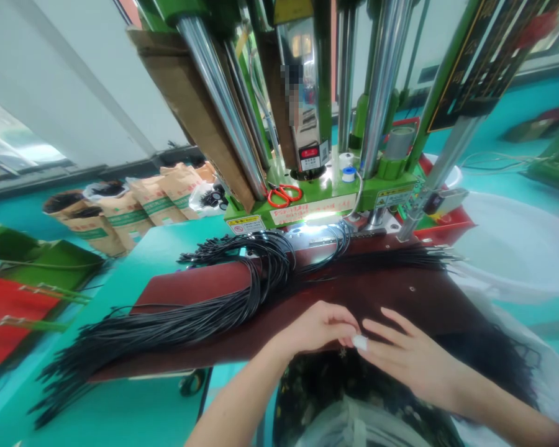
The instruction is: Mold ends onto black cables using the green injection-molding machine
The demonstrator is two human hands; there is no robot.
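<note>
The left hand (323, 326) was bent inward with its fingers curled, the thumb and fingertips closed on the white finger covering (360, 341), a small piece at the tip of a finger of the right hand (412, 357). The right hand was open, palm down, its other fingers spread and grasping nothing. Both hands were above the near edge of a dark red-brown work surface (368, 304), over the wearer's dark patterned clothing (317, 385).

Beyond the hands, a thick bundle of black cables (205, 320) lay across the surface, curving back toward the machine and fanning out past the left edge. More black strands (391, 259) stretched to the right, near the machine's base.

Directly ahead stood a green machine (391, 186) with upright shiny metal columns and a brightly lit area low at its front. Orange-handled scissors (285, 195) rested on its green ledge, left of a small blue-and-white roll (349, 174).

Farther left were open paper sacks (125, 211), some showing dark contents. To the right were a red tray (459, 228) and a large pale round tub (517, 242).
</note>
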